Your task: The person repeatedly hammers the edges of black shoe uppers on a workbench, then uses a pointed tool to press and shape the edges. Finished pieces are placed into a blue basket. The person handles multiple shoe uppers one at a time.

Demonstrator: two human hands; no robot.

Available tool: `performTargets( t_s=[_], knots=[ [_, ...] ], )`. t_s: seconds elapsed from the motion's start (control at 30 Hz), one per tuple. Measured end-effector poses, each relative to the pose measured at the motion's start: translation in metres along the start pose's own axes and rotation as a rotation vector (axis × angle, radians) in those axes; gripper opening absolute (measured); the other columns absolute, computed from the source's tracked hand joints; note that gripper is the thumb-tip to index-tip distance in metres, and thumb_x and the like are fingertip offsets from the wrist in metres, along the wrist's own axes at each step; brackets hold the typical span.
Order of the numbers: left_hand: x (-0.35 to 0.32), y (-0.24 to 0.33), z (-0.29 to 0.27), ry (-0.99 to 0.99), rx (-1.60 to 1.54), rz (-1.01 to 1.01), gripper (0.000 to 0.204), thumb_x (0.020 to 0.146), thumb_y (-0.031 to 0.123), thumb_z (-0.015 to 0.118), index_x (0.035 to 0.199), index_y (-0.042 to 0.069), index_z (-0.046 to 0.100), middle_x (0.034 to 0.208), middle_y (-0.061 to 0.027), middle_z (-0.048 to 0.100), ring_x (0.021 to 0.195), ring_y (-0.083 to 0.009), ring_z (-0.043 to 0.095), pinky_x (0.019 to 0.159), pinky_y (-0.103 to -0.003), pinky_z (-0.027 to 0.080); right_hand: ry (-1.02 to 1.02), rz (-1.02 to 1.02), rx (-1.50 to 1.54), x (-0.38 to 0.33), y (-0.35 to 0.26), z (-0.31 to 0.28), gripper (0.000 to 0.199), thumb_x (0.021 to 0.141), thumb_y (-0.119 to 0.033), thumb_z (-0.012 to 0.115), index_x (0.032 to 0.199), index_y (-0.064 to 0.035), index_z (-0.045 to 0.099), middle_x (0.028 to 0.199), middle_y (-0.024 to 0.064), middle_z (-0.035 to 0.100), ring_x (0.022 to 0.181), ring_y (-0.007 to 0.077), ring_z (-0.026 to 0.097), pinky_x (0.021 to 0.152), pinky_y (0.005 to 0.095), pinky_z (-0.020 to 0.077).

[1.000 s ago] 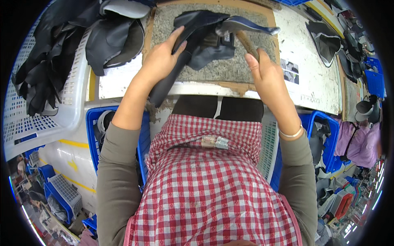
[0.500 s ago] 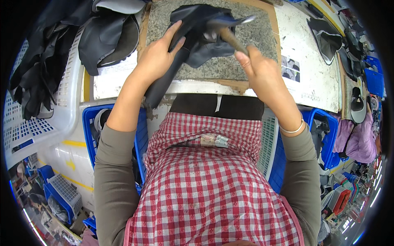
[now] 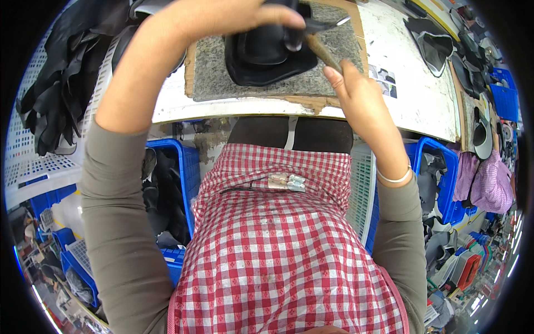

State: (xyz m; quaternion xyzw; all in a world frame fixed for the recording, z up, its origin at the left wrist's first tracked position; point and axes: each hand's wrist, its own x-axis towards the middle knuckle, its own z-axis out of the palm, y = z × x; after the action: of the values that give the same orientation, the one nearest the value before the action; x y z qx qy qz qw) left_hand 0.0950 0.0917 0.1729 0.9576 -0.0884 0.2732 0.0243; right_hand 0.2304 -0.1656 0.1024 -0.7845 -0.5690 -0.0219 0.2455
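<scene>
Left hand (image 3: 222, 16) is pressing down on a black leather piece (image 3: 267, 53), fingers curled over its top edge and grasping it. The piece is lying flat on a grey felt-like pad (image 3: 222, 72), directly under and just below the left hand. It looks smooth, slightly glossy, with rounded corners and a raised rim.

Right hand (image 3: 356, 94) is clenching a wooden-handled tool (image 3: 322, 50); the handle is running up from the fingers toward the leather piece. The tool's working end is meeting the piece beside the left fingertips; its shape there is too hidden to tell.

The pad is coarse and speckled, rectangular, sitting on a brown backing board on a white bench top (image 3: 400, 94) scuffed with grey smears.

Surroundings: to the left of the left forearm, a heap of black leather cut parts (image 3: 61, 94) is draping over a white perforated basket (image 3: 33, 161). To the right of the right hand, more dark shaped pieces (image 3: 434, 44) are lying on the bench. Below the bench edge, blue plastic crates (image 3: 183, 167) are standing either side of the person's body, holding dark material. A red-and-white checked apron (image 3: 278, 250) is filling the lower centre. A thin bangle (image 3: 395, 178) is circling the right wrist.

Nothing is lying between the two hands except the tool handle.
</scene>
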Motion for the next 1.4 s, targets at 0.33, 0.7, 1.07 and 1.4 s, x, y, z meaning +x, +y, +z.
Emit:
performTargets(
  t_s=[0.33,0.7,1.07,1.4],
  knots=[
    [-0.053,0.017,0.073,0.050,-0.461,-0.445,0.045,0.093,0.017,0.071,0.135,0.006,0.062,0.136,-0.0152,0.062,0.129,-0.0423,0.052,0.111,-0.049,0.039,-0.115,0.112,0.057,-0.011,0.029,0.027,0.045,0.107,-0.041,0.052,0.090,0.0002,0.058,0.069,0.0257,0.065,0.069,0.0472,0.067,0.059,0.0526,0.0531],
    [-0.042,-0.012,0.078,-0.051,-0.396,-0.528,0.035,0.104,0.005,0.056,0.139,0.001,0.062,0.137,-0.0145,0.067,0.130,-0.0245,0.061,0.111,-0.033,0.041,-0.026,-0.053,0.198,0.019,0.042,0.038,0.050,0.104,-0.044,0.054,0.104,0.0043,0.065,0.071,0.0191,0.069,0.073,0.0440,0.071,0.067,0.0530,0.0578],
    [-0.147,0.063,-0.006,0.075,-0.025,-0.717,0.047,0.093,-0.012,0.059,0.136,0.006,0.066,0.132,-0.0161,0.070,0.129,-0.0276,0.064,0.108,-0.034,0.046,-0.372,0.144,0.412,-0.004,0.016,0.014,0.054,0.106,-0.049,0.049,0.089,0.0009,0.062,0.079,0.0253,0.066,0.081,0.0468,0.067,0.074,0.0554,0.0510],
    [-0.495,0.361,-0.103,-0.318,0.478,-1.446,0.071,0.083,-0.013,0.059,0.149,0.014,0.055,0.151,-0.0199,0.053,0.139,-0.0380,0.052,0.115,-0.043,0.043,-0.327,0.310,0.487,-0.021,0.004,0.008,0.050,0.105,-0.043,0.057,0.089,0.0041,0.057,0.075,0.0263,0.062,0.067,0.0415,0.057,0.068,0.0475,0.0476]
  ],
)
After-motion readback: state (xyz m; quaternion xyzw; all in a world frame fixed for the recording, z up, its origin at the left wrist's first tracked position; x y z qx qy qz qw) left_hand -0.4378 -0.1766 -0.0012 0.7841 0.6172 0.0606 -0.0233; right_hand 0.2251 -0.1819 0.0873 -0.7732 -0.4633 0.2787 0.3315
